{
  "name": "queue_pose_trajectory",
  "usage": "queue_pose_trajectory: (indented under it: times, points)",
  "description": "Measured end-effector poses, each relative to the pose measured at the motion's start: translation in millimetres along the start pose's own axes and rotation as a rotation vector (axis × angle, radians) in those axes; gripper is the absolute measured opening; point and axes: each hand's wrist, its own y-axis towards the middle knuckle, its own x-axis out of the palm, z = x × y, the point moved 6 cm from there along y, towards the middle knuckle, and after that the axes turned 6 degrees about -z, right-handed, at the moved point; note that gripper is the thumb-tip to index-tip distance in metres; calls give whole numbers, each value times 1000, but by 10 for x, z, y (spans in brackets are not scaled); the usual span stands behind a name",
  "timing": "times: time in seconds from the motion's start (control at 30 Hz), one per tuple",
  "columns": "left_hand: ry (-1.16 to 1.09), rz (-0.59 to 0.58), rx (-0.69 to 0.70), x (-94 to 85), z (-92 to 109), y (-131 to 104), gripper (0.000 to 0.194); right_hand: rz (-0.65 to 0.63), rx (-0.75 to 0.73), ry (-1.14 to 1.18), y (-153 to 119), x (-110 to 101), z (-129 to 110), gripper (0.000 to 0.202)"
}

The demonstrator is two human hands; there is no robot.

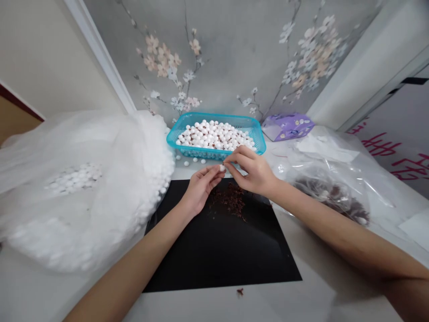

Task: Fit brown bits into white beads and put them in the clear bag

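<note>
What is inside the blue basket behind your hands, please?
The blue basket holds a heap of small white balls, with reddish bits among them. Whatever lies under the heap, including the basket's bottom, is covered.

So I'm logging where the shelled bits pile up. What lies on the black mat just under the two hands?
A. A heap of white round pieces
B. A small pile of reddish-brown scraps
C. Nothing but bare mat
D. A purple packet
B. A small pile of reddish-brown scraps lies on the black mat, right below the left hand and right hand, which pinch one white round piece between them.
</note>
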Motion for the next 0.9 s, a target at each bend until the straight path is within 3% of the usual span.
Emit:
queue_pose_trajectory:
  times: [0.27, 0.9]
  points:
    - [-11, 26, 12, -27, -7, 4, 10, -75, -56, -135, -50, 85, -6, 17]
    - [17, 69, 41, -42, 2, -7, 10, -214, -40, -103, -26, 158, -1, 16]
